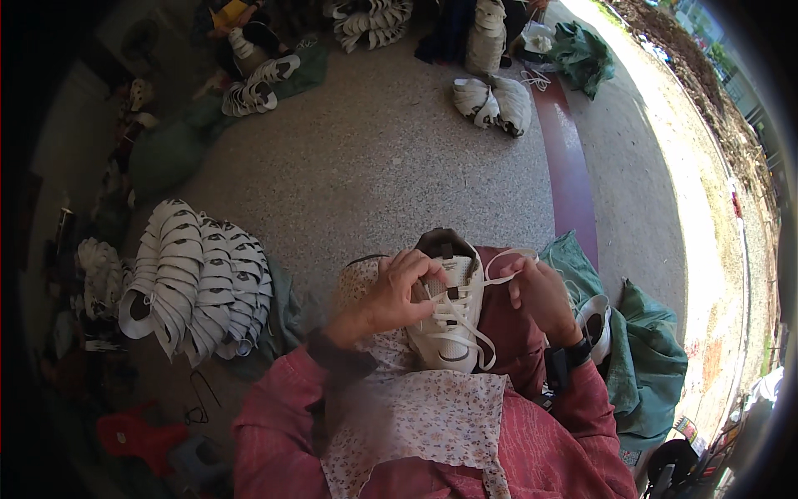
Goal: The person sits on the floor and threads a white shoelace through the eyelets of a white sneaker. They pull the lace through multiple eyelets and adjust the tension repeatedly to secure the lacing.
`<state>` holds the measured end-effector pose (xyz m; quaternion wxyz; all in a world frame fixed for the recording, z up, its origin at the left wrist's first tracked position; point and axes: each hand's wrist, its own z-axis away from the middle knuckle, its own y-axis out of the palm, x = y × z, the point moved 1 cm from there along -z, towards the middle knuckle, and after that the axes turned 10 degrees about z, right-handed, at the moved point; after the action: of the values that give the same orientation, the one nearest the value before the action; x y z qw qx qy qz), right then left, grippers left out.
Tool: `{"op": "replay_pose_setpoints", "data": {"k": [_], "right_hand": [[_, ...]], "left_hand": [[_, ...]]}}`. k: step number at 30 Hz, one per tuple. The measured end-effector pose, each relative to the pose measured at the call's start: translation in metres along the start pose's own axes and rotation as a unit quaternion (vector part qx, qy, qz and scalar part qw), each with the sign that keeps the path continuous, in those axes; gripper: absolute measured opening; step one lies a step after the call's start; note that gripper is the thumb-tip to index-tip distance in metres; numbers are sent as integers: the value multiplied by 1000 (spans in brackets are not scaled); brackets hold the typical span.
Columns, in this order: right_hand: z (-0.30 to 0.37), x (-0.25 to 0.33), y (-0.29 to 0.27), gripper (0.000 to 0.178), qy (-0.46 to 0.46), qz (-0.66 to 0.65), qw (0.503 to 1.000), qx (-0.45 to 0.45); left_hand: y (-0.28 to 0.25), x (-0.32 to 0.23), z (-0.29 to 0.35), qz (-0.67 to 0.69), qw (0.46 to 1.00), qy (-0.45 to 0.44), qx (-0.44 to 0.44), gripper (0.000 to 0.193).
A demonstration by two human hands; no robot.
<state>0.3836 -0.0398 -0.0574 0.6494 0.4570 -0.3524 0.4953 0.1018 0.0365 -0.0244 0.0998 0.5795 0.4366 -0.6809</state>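
A white and beige shoe upper [455, 337] with a dark collar lies across my lap, its toe toward me. My left hand [399, 291] is at its left eyelet edge, thumb and index finger curled together on the upper; whether a lace end is between them is hard to see. To the right, my right hand [540, 299] pinches a white shoelace [497, 281], drawn out from the right eyelets in a loop. More of the lace crosses the tongue and hangs loose over the toe.
Nested stacks of white shoe uppers [199, 283] stand at the left. Another bundle of uppers [492, 104] lies on the floor ahead. Green sacks [644, 358] are at my right, with a white upper beside them. A red plastic object [141, 439] sits lower left. Other people work at the far side.
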Motion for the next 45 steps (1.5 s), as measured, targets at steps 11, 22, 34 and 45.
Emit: {"op": "replay_pose_setpoints", "data": {"k": [11, 22, 34, 45], "right_hand": [[21, 7, -59, 33, -93, 29, 973, -210], [35, -27, -128, 35, -129, -266, 938, -184], [71, -133, -239, 19, -32, -510, 805, -303], [49, -100, -244, 14, -28, -292, 908, -299]], "left_hand": [[36, -6, 3, -139, 974, 147, -103, 18], [-39, 40, 103, 597, 735, -129, -296, 35], [-69, 109, 227, 529, 713, -344, -307, 34], [-58, -15, 104, -91, 985, -143, -30, 28]]}}
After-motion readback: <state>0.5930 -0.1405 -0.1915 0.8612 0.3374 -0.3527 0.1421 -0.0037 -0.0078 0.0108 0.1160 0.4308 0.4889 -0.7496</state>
